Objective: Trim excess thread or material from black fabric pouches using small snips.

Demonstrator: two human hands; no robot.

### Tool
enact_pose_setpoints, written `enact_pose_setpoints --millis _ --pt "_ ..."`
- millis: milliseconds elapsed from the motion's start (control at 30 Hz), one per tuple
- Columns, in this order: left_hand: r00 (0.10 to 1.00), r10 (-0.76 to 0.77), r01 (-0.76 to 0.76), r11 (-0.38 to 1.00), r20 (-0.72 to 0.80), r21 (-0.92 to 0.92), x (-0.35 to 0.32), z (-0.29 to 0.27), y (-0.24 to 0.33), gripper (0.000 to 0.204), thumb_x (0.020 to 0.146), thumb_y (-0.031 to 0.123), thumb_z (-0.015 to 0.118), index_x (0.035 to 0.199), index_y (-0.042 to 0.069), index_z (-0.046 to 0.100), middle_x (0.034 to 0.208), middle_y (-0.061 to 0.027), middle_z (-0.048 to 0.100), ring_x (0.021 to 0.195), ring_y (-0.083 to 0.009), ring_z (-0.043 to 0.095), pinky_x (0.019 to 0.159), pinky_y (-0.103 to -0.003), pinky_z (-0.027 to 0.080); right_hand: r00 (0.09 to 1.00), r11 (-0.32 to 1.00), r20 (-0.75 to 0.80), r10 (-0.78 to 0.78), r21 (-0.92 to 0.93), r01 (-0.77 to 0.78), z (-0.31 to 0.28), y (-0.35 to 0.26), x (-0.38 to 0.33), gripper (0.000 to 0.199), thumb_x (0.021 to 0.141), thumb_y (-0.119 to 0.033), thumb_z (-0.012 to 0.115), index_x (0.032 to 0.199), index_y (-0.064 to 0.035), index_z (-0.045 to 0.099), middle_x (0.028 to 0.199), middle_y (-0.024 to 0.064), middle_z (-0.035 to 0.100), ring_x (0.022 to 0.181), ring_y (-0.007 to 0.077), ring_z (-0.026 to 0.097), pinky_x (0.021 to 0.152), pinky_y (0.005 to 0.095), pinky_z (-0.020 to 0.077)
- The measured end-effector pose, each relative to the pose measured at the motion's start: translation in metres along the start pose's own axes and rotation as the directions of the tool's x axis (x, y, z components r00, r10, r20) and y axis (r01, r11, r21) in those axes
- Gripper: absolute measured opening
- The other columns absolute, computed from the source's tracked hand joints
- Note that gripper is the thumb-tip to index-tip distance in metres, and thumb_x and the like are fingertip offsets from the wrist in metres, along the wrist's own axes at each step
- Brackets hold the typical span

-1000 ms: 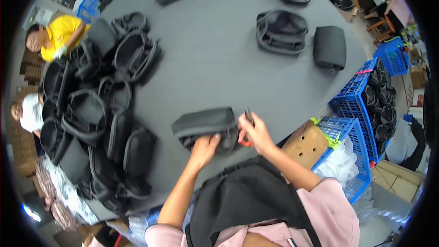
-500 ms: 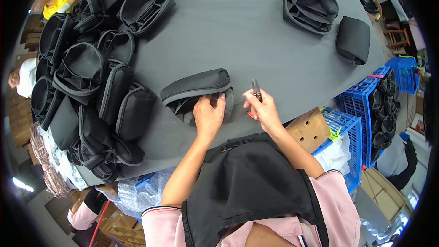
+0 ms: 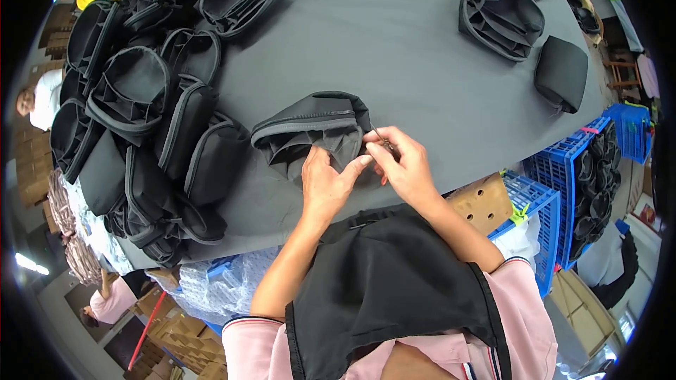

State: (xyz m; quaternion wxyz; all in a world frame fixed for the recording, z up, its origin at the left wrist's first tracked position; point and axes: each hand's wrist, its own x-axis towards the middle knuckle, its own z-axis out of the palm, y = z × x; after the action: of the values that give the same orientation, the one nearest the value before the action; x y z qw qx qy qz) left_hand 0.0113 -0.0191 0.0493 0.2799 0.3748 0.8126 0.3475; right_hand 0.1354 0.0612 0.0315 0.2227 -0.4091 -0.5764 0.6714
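A black zippered pouch [image 3: 310, 123] lies open in front of me on the dark table, its inner dividers showing. My left hand [image 3: 325, 181] grips its near edge, fingers partly inside and thumb pointing right. Closed around a small pair of thread snips [image 3: 382, 139], my right hand [image 3: 403, 162] is at the pouch's right end. The dark blades point up and left, close against the zipper's end; whether they touch it I cannot tell. A bit of red shows under the right fingers.
A heap of black pouches [image 3: 134, 91] covers the table's left side. At the far right are an open pouch [image 3: 501, 20] and a closed one [image 3: 561, 74]. Blue crates [image 3: 563, 162] and a cardboard piece [image 3: 486, 204] stand beside the right edge. Co-workers are at the left.
My right hand has moved left with the snips, up to the pouch's right end. The pouch's lid is tilted back, showing more of the zipper and inside.
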Motion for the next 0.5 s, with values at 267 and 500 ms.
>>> enact_pose_setpoints --millis 267,500 --pt "0.997 0.038 -0.043 0.996 -0.064 -0.078 0.000 0.008 -0.003 0.045 0.069 0.030 0.076 0.094 -0.003 0.057 0.087 -0.0178 0.058 0.081 -0.0335 0.057 0.072 -0.040 0.045 0.895 0.749 0.008 -0.446 -0.544 0.379 -0.012 -0.022 -0.020 0.029 0.078 -0.007 0.063 0.106 -0.0049 0.056 0.086 0.0053 0.057 0.064 0.0199 0.059 0.058 0.0307 0.0468" --pt "0.998 0.031 -0.033 0.999 -0.055 -0.031 0.000 0.011 -0.001 0.042 0.068 0.028 0.076 0.090 -0.002 0.057 0.085 -0.0157 0.057 0.080 -0.0327 0.056 0.070 -0.039 0.045 0.834 0.598 0.088 -0.544 -0.656 0.459 -0.012 -0.019 -0.017 0.034 0.073 -0.006 0.066 0.105 -0.0034 0.056 0.085 0.0063 0.056 0.060 0.0221 0.059 0.052 0.0312 0.0467"
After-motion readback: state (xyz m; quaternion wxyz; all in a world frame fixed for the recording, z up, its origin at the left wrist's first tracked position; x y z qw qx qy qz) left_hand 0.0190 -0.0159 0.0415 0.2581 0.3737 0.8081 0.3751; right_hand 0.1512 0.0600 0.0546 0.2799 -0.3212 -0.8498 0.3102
